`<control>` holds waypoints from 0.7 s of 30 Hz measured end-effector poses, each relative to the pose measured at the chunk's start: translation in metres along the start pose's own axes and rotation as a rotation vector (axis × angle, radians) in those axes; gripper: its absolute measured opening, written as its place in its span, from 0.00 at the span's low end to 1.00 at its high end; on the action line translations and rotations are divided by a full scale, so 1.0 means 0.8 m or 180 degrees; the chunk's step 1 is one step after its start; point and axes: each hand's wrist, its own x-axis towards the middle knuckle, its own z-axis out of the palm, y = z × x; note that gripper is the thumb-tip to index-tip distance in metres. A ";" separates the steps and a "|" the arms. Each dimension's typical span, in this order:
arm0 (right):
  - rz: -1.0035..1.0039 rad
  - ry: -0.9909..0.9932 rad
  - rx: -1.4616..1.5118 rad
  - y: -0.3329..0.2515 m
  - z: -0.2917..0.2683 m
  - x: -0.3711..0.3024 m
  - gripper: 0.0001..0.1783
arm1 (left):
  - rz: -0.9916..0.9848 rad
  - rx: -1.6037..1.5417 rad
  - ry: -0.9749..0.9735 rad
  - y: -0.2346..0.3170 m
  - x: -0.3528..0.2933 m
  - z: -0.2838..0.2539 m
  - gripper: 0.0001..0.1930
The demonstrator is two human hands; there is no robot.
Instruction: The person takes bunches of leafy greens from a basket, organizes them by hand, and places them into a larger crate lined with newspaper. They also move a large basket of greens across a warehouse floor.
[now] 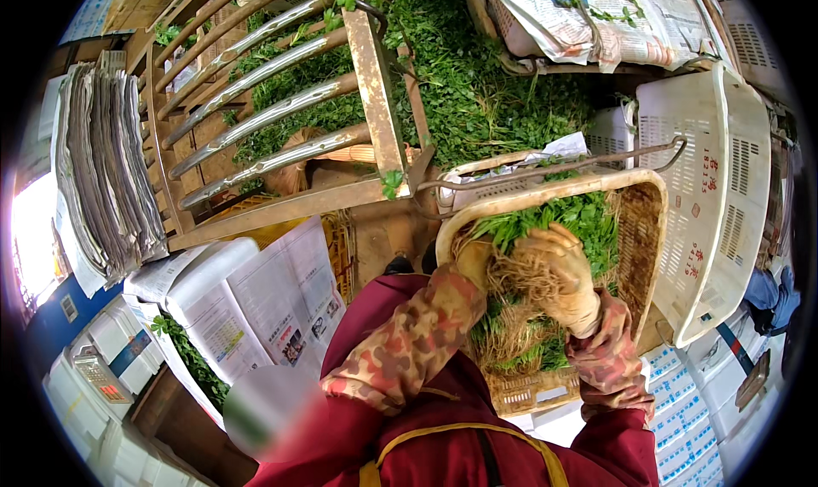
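One bunch of greens (530,281) is in a stained plastic crate (645,240), between 3 and 4 o'clock from the middle of the view, its tangled roots showing near the crate's centre. The right hand (559,276), gloved, has its grip curled over those roots from 3 o'clock. The left hand (475,259), also gloved, is on their 9 to 10 o'clock side; a camouflage sleeve (417,338) and the roots hide part of it, so I cannot tell whether that grip is closed or apart.

For tidy handling, the root end seems the place for the firmest hold, since the leaves (592,219) toward 12 and 1 o'clock look tender and would likely bruise if squeezed. Even pressure from 3 and 9 o'clock should keep the roots in one clump. Loose strands could snag on the other roots (511,340) toward 6 and 7 o'clock, so any shift is better made with a small lift than a drag. Knuckles call for care at 12 o'clock, where a bent metal rod (613,157) crosses near the crate's far rim.
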 end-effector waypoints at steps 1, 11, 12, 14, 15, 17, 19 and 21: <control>-0.0091 0.0029 -0.0275 -0.006 0.007 0.007 0.36 | 0.0091 -0.0045 -0.0068 -0.006 -0.001 0.005 0.19; 0.0284 -0.0108 -0.0523 -0.026 -0.001 -0.009 0.40 | 0.0782 0.0303 -0.1186 -0.071 -0.008 0.045 0.17; 0.0092 0.0094 -0.0323 -0.010 -0.005 -0.020 0.38 | 0.0419 0.0571 -0.1087 -0.048 -0.022 0.079 0.17; -0.0127 0.0673 -0.0506 -0.006 -0.009 -0.027 0.26 | 0.0351 0.1038 -0.1158 -0.041 -0.024 0.098 0.16; 0.0241 0.0651 -0.0473 -0.015 -0.014 -0.033 0.20 | 0.0654 0.1233 -0.1290 -0.046 -0.018 0.098 0.17; 0.0973 0.0957 0.0394 -0.032 -0.032 -0.038 0.17 | 0.1786 0.2730 -0.1791 -0.020 -0.023 0.141 0.17; 0.1666 0.1062 0.1542 -0.043 -0.059 -0.047 0.15 | 0.0935 0.2805 -0.1629 -0.018 -0.031 0.154 0.27; 0.1410 0.1119 0.1335 -0.046 -0.084 -0.059 0.12 | 0.1126 0.3464 -0.1269 -0.022 -0.042 0.165 0.35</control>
